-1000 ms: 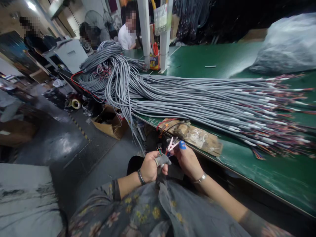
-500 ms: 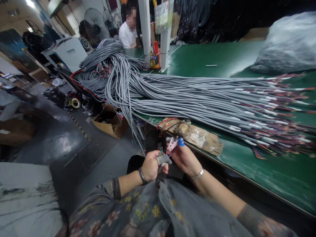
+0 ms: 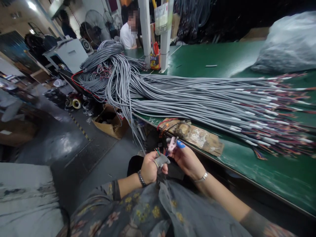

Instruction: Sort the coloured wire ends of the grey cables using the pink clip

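Head view, the only one. Left hand [image 3: 148, 167] is closed in a pinch, a grey cover [image 3: 161, 161] on its thumb, holding a small bunch of coloured wires [image 3: 158, 152]. Right hand [image 3: 187, 160] grips a pink clip-like tool [image 3: 172, 144] between thumb and fingers; a blue cover [image 3: 181, 144] wraps that thumb. Tool mouth blurred: open or closed, cannot tell.

Position: the wires are in front of the wearer's body, just off the near edge of the green bench [image 3: 291, 177], tool just beside them. Whether it touches any wire, cannot tell.

Progress (judged): wires in hand are bared of outer jacket and spread apart, so separation looks done at this end. State of their tips too small to read; work on this bunch appears unfinished, since the tool is held right at it. On the bench, many grey cables [image 3: 185, 95] show loose coloured ends past white sleeves [image 3: 234, 128]; how many are finished, cannot tell.

Orientation: wire tips point up-frame, away from the wearer; long axis of the bunch runs roughly body to bench, fanned, greenish strands leaning left. Grey cables lie crosswise, their loose ends to the right.
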`<state>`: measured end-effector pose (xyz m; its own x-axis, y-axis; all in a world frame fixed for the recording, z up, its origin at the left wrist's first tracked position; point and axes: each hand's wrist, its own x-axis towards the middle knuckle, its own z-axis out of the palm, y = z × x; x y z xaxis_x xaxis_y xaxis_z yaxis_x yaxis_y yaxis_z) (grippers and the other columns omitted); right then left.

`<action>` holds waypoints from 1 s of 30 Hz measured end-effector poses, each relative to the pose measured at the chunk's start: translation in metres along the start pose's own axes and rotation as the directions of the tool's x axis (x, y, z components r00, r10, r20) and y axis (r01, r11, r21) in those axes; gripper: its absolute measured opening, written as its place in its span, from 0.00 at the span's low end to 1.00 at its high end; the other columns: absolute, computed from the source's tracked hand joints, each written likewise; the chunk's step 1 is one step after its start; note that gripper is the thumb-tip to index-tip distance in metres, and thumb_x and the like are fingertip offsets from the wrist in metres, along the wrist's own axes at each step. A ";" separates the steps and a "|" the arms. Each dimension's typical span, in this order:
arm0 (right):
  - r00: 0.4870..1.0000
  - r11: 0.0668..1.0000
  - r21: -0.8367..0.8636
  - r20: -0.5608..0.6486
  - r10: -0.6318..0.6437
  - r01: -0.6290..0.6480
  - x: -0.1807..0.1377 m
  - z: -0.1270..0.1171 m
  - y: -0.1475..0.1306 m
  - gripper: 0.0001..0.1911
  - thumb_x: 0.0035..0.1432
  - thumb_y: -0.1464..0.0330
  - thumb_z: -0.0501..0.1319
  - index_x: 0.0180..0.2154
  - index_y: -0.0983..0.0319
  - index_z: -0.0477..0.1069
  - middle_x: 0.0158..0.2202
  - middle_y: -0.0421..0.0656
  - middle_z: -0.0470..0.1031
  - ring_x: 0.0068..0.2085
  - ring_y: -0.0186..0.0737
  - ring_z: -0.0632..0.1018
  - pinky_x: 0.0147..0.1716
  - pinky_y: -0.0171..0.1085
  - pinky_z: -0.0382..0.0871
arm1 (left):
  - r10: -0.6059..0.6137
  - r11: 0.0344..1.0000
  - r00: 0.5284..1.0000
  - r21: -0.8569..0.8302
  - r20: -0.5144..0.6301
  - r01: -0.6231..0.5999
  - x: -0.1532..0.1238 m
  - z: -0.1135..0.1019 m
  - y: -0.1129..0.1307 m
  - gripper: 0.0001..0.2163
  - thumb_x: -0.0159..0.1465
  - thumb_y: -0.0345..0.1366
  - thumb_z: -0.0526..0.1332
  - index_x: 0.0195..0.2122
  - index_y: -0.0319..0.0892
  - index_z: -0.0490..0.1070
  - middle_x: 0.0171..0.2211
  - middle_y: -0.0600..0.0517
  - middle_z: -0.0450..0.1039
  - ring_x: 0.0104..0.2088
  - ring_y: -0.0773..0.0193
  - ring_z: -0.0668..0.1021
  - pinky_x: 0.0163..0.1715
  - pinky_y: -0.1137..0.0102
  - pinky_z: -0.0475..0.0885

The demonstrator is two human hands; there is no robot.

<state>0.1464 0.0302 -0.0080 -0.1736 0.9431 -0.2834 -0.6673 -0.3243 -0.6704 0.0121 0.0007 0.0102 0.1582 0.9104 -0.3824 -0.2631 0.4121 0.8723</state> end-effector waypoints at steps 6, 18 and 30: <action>1.000 1.000 -0.023 0.017 0.002 -0.002 0.000 -0.001 0.001 0.18 0.42 0.51 0.71 0.26 0.60 0.77 0.25 0.39 0.74 0.26 0.32 0.70 0.25 0.31 0.66 | -0.001 1.000 1.000 -0.026 -0.023 0.000 0.004 0.006 0.002 0.19 0.43 0.50 0.68 0.22 0.38 0.69 0.12 0.55 0.66 0.12 0.72 0.65 0.13 0.74 0.61; 1.000 1.000 -0.009 -0.022 -0.004 0.004 0.005 -0.006 0.005 0.19 0.41 0.51 0.71 0.29 0.57 0.78 0.27 0.40 0.77 0.29 0.38 0.74 0.32 0.36 0.70 | -0.046 0.999 0.999 -0.015 -0.026 0.046 0.008 0.010 0.001 0.19 0.42 0.49 0.68 0.20 0.38 0.68 0.11 0.54 0.66 0.12 0.72 0.65 0.13 0.75 0.62; 0.971 0.972 -0.177 0.155 0.182 -0.154 -0.012 -0.008 -0.001 0.26 0.38 0.46 0.69 0.29 0.61 0.76 0.27 0.42 0.75 0.26 0.35 0.72 0.26 0.35 0.67 | -0.016 0.999 1.000 0.032 -0.013 0.016 0.000 -0.006 -0.005 0.20 0.44 0.51 0.68 0.21 0.38 0.68 0.13 0.54 0.67 0.12 0.71 0.67 0.14 0.74 0.63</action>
<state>0.1551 0.0181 -0.0093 -0.4023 0.8680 -0.2912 -0.4940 -0.4736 -0.7292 0.0075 -0.0011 0.0043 0.1500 0.9041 -0.4002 -0.2294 0.4256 0.8754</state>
